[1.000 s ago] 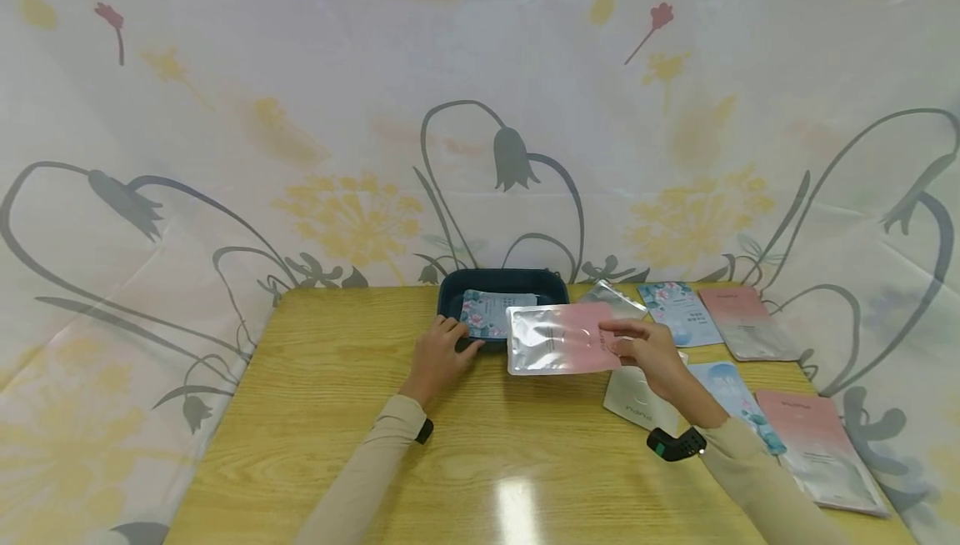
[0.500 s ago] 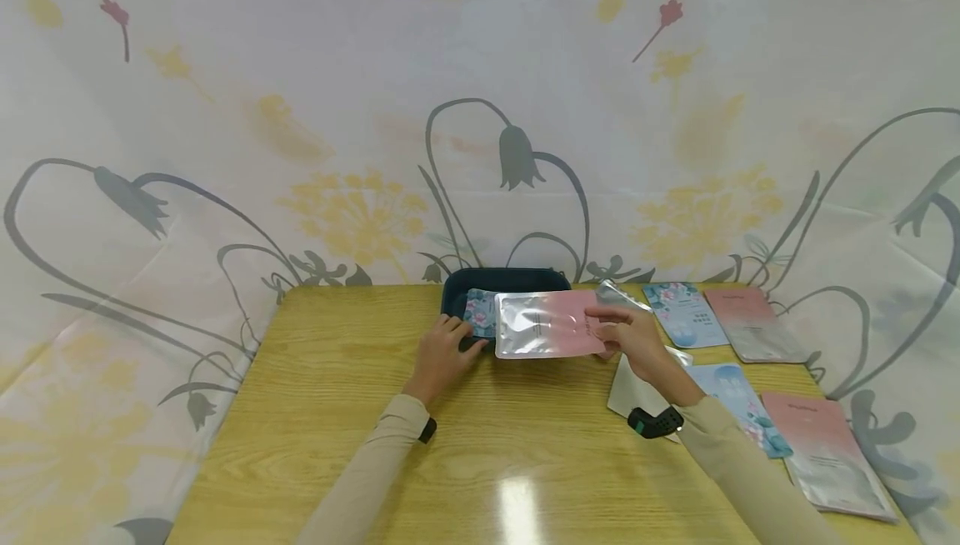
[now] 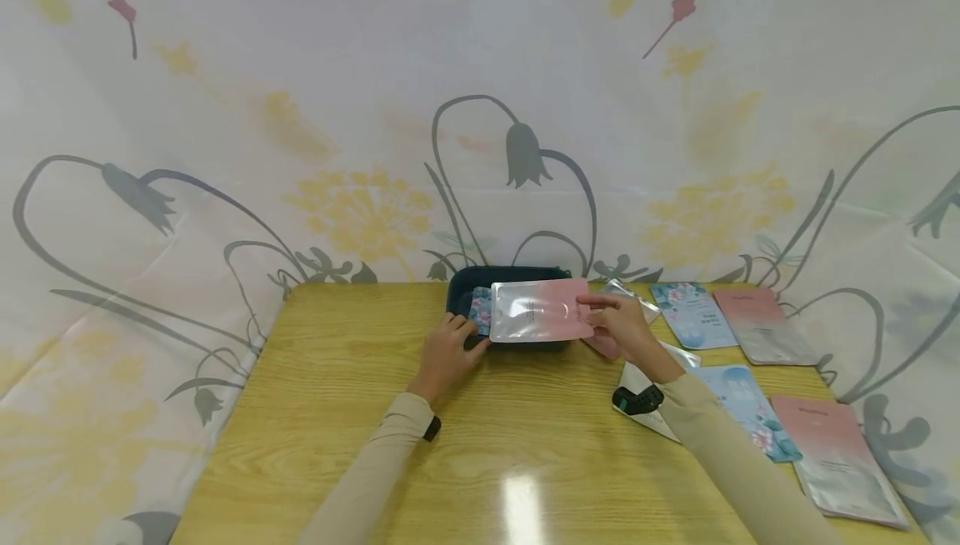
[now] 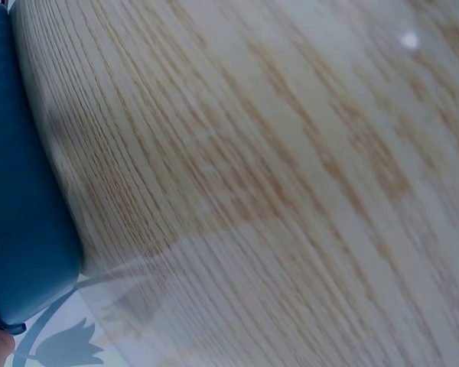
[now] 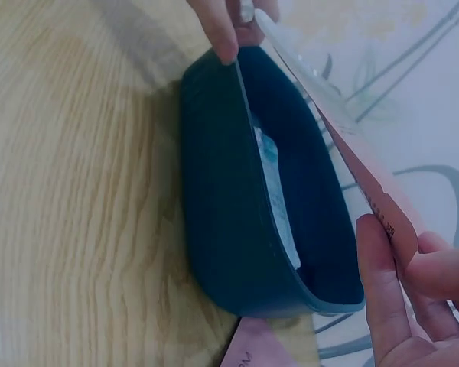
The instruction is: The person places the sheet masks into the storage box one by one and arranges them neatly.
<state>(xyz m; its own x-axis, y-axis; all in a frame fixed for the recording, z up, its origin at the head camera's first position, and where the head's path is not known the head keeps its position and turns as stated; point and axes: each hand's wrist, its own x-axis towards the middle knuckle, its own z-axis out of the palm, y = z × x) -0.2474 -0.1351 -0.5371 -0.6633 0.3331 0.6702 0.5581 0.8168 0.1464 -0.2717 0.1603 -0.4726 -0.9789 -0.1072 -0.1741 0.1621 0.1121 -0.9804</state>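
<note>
My right hand pinches the right end of a pink-and-silver foil packet, thumb on one face and fingers on the other. It is held over the dark blue tub, covering most of its opening in the head view. Inside the tub lies a blue flowered packet, partly hidden by the foil packet. At the tub's front left corner, my left hand grips the rim between thumb and fingers. The right wrist view shows the foil packet tilted above the opening.
Right of the tub lie several packets: a silver one, a cream one, flowered blue ones, and pink-and-silver ones. A pink packet pokes out beside the tub. The wooden table meets a patterned cloth backdrop.
My right hand has carried the foil packet left and away from me, over the tub, covering more of the flowered packet. My left hand keeps its grip on the rim.
</note>
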